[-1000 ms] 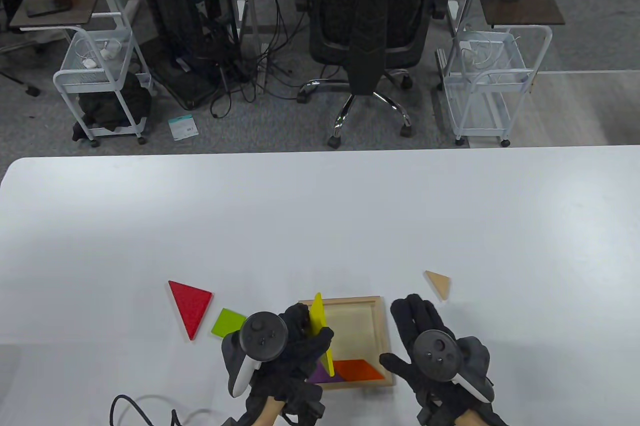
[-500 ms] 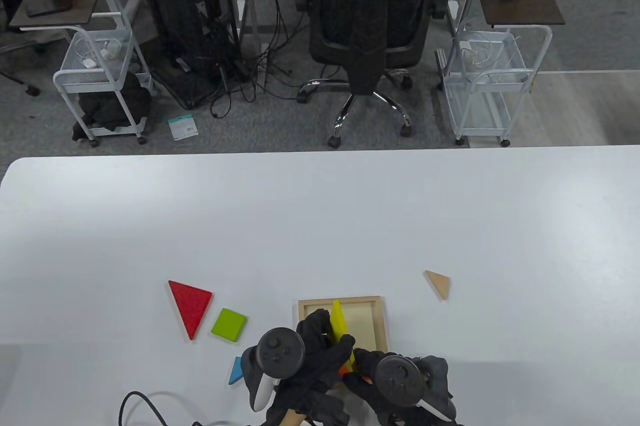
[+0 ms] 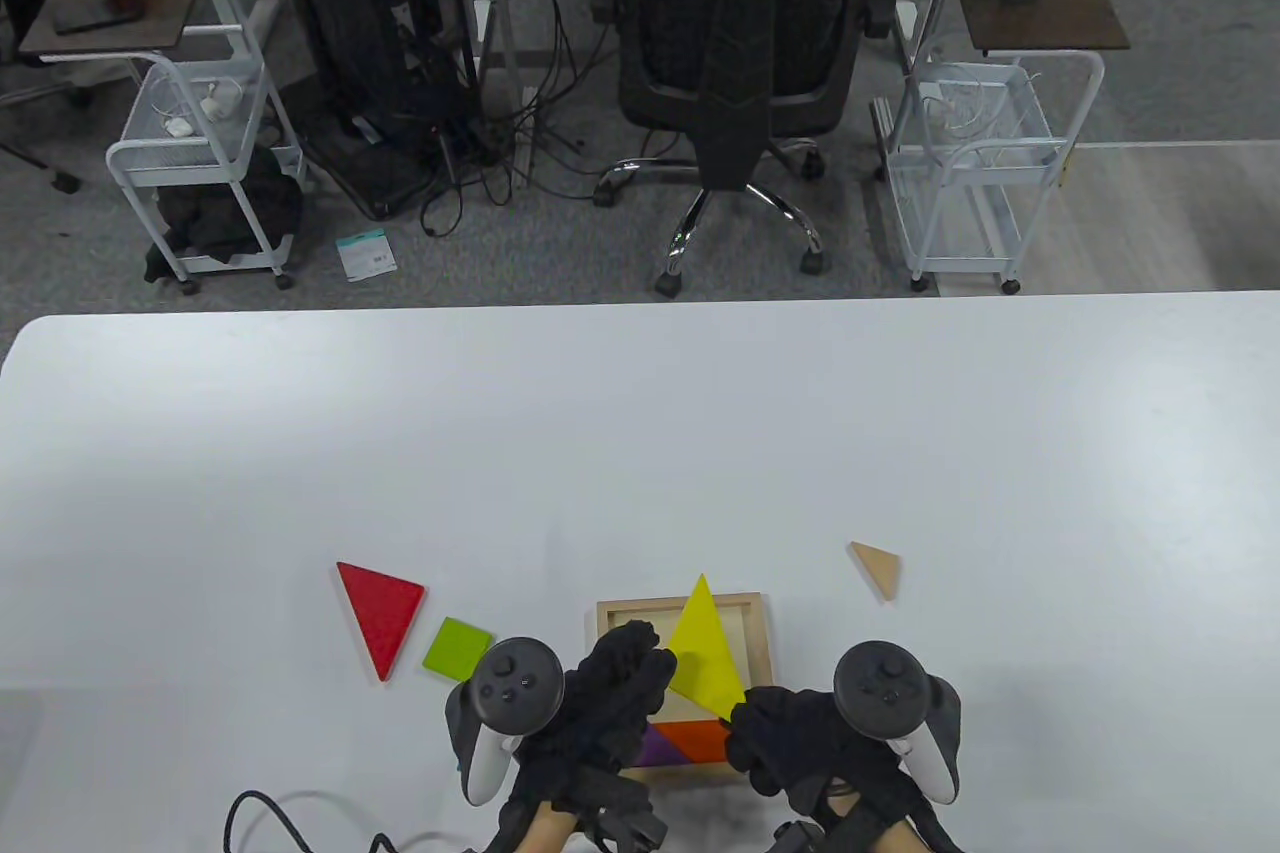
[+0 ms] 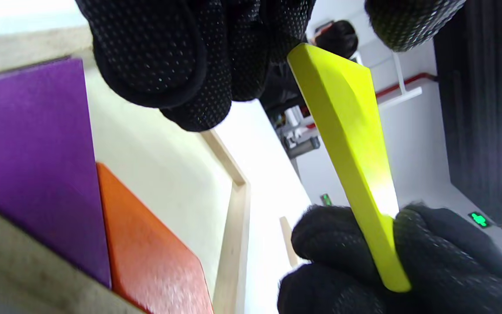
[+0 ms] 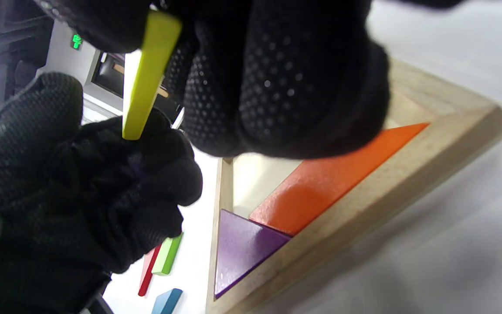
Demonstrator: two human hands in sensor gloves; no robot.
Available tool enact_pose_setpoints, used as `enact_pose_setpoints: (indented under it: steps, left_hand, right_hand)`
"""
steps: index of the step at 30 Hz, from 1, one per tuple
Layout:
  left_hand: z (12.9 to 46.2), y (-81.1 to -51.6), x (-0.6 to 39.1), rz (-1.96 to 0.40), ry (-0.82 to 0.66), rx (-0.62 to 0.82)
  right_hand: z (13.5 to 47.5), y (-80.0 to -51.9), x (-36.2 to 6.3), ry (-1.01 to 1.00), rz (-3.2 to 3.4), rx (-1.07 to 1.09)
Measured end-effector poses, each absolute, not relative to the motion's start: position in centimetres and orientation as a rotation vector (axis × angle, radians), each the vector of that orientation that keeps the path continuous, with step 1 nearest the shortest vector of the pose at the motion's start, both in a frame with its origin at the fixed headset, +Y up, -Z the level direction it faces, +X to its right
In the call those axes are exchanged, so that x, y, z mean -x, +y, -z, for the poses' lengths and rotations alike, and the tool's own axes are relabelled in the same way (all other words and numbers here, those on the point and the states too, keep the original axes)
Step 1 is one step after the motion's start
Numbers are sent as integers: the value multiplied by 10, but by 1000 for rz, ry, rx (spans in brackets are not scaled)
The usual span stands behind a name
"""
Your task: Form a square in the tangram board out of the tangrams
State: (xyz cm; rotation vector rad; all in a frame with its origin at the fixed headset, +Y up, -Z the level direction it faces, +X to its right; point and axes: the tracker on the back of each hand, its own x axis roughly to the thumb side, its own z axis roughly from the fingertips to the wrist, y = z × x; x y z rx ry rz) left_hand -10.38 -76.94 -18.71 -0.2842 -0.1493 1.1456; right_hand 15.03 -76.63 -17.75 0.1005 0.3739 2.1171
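I hold the yellow triangle [image 3: 706, 648] above the wooden tangram board [image 3: 760, 653] — my left hand [image 3: 610, 703] pinches its corner at nine o'clock, my right hand [image 3: 810, 748] grips the corner at five o'clock. Purple triangle [image 3: 655, 746] and orange parallelogram [image 3: 700, 743] lie flat in the board's six o'clock edge; red triangle [image 3: 382, 613], green square [image 3: 457, 647] and plain wooden triangle [image 3: 878, 568] wait outside on the table [image 3: 640, 453].

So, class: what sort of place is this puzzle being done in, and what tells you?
Probably an office or lab: a black swivel chair, white wire trolleys and a tangle of cables stand on grey carpet beyond the white table.
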Motion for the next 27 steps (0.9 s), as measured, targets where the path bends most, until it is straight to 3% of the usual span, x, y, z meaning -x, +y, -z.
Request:
enact_pose_setpoints:
  steps: [6,12,15,22,27]
  left_hand:
    - [192,-771,100,-1175,-136,265]
    - [200,-781,100,-1336,-191,501]
    - [201,-784,100,-1377,-179,497]
    - [206,-777,93,-1176,-143,444]
    - [212,-771,73,-948,-115,412]
  right_hand:
    - [179,-767,-153,396,-2120,-106]
    - [180,-765,-158,436,-2135,-137]
    - [181,-764,-161,441,-2126,-148]
    - [181,-732,-210,105,-2121,41]
    - [177,-715,-245,-20,-2372,265]
